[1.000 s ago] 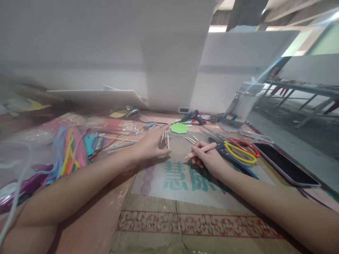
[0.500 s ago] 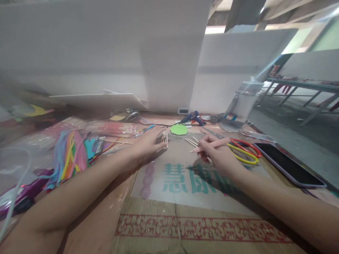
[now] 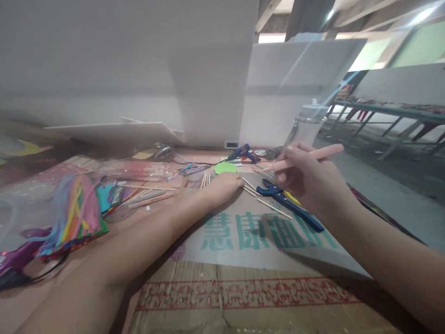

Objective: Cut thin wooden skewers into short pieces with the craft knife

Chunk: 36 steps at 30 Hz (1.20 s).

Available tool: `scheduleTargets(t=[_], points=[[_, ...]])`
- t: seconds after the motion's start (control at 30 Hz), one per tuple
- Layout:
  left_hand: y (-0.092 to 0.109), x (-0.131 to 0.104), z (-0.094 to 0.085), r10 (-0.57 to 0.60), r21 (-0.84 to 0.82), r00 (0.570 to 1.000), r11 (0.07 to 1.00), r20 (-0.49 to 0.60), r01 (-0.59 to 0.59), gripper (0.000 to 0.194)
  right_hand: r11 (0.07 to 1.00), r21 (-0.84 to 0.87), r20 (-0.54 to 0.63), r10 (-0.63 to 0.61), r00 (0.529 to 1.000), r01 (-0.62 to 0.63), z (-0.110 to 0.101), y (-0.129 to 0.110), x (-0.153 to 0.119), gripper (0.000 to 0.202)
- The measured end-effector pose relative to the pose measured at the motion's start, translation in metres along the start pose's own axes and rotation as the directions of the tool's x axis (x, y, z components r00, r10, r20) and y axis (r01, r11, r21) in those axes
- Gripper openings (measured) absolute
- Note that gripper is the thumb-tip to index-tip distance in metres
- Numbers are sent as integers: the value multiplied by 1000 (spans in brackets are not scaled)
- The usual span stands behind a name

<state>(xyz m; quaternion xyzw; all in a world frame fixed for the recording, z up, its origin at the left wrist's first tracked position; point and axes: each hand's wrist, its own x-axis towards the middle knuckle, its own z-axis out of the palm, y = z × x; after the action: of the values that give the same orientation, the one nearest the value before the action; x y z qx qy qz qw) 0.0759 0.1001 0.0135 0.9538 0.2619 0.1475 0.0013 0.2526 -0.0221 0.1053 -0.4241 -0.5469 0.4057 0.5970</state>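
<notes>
My right hand is raised over the right side of the mat, fingers closed round a pink pen whose tip points left. My left hand reaches to the middle, its fingertips at the ends of some thin wooden sticks; whether it grips one is hidden. Another stick lies alone on the printed sheet. Blue-handled cutters rest beneath my right hand. A green paper octagon lies just behind my left hand, with more sticks beside it.
A blue glue gun and a small digital display stand at the back. Colourful pipe cleaners and a purple tool lie at left. A clear bottle stands behind my right hand.
My left hand has moved right, away from the sticks it was holding, to other sticks. My right hand has risen rightward with the pen, uncovering the cutters. The view has shifted slightly.
</notes>
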Motion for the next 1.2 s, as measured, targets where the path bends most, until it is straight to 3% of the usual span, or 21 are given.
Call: scheduleTargets(t=[0.27, 0.37, 0.47, 0.67, 0.83, 0.93, 1.0, 1.13, 1.2], points=[[-7, -4, 2, 67, 109, 995, 991, 72, -75, 36, 1000, -24, 60, -7, 998, 9, -4, 11, 3, 25], [-6, -19, -2, 106, 98, 989, 988, 100, -116, 32, 997, -73, 132, -10, 991, 20, -3, 31, 7, 32], [-7, -37, -6, 127, 72, 987, 988, 99, -134, 17, 992, -100, 224, 100, 970, -79, -4, 60, 11, 41], [-11, -52, -3, 59, 14, 996, 998, 73, -60, 17, 985, -134, 264, 140, 954, -107, -2, 100, 5, 38], [-16, -56, 8, -149, -57, 988, 987, 30, 150, 34, 982, -85, 388, 191, 901, -171, 0, 100, -4, 35], [-21, -58, 11, -243, -83, 970, 967, -3, 242, 36, 979, -32, 373, 199, 906, -202, -1, 99, -5, 32], [-23, -57, 9, -225, -95, 974, 970, -8, 223, 35, 977, -22, 361, 205, 910, -211, -1, 100, -4, 33], [-16, -57, -6, -65, -115, 998, 991, 17, 67, 13, 954, -90, 436, 296, 850, -286, 1, 95, -5, 35], [-9, -62, -13, 3, -136, 999, 991, 33, 2, 14, 954, -134, 424, 298, 855, -267, 2, 85, -6, 30]])
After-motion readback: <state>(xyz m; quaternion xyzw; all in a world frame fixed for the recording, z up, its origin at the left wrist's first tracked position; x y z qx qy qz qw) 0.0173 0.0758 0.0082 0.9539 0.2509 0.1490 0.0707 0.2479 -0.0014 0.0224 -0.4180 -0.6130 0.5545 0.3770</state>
